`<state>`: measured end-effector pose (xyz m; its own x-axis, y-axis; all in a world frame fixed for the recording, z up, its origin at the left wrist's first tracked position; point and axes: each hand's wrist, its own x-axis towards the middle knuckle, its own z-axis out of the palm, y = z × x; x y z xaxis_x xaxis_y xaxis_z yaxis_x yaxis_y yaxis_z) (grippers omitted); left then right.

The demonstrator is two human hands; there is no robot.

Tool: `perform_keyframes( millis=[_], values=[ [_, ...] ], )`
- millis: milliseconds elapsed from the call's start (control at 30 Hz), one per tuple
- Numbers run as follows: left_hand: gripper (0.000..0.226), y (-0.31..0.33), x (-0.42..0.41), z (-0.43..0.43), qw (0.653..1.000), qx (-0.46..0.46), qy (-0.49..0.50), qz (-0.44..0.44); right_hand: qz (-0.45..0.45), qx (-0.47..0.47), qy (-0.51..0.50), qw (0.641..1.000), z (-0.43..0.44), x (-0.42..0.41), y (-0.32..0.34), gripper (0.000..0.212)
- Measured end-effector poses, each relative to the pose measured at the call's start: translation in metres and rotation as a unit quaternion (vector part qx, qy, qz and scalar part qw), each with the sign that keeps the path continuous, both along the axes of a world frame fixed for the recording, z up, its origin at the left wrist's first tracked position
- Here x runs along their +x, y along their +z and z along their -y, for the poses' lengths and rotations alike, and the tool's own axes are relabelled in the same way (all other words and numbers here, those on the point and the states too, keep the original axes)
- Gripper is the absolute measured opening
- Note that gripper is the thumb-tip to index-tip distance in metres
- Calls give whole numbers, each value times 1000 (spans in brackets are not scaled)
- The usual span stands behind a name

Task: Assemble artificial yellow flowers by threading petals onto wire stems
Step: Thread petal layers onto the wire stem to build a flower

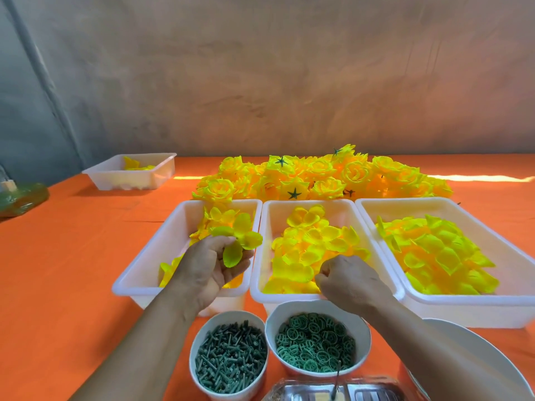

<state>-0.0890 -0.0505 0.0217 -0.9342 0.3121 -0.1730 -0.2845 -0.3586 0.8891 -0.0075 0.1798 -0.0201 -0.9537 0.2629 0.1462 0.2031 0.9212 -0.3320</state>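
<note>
My left hand [210, 269] hovers over the left white tray [144, 270] and holds a yellow petal piece [238, 238] between thumb and fingers. My right hand [348, 280] reaches into the middle tray [267, 256], fingers closed down among its loose yellow petals [312, 241]; what it grips is hidden. A third tray [506, 250] at the right is full of petals [437, 253]. Finished yellow flowers [321, 176] are piled behind the trays.
Two white cups stand near me: one with dark green stem pegs [230, 358], one with green ring discs [315, 342]. A small white tray [133, 172] sits far left, a white plate [474, 360] near right, a metal tray [333, 390] at the bottom. An orange cloth [72, 256] covers the table.
</note>
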Motion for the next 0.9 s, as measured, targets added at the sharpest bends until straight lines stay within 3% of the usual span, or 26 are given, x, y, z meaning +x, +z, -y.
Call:
perform_keyframes(
  millis=[467,600,667,800,900],
  values=[
    [14,-8,31,-17,997,-20,-53,-51,-41,-26,3,999,3,4,3,29],
    [15,-13,30,-11,993,-81,5,-86,-2,-86,4,996,1,3,9,19],
    [14,-16,27,-6,989,-104,43,-96,12,-126,-7,992,0,-1,13,28],
    [15,-21,22,1,989,-87,74,-92,22,-111,-25,993,6,-13,21,46],
    [14,-25,21,2,991,-68,82,-76,47,-114,-23,992,17,-24,21,35]
  ],
)
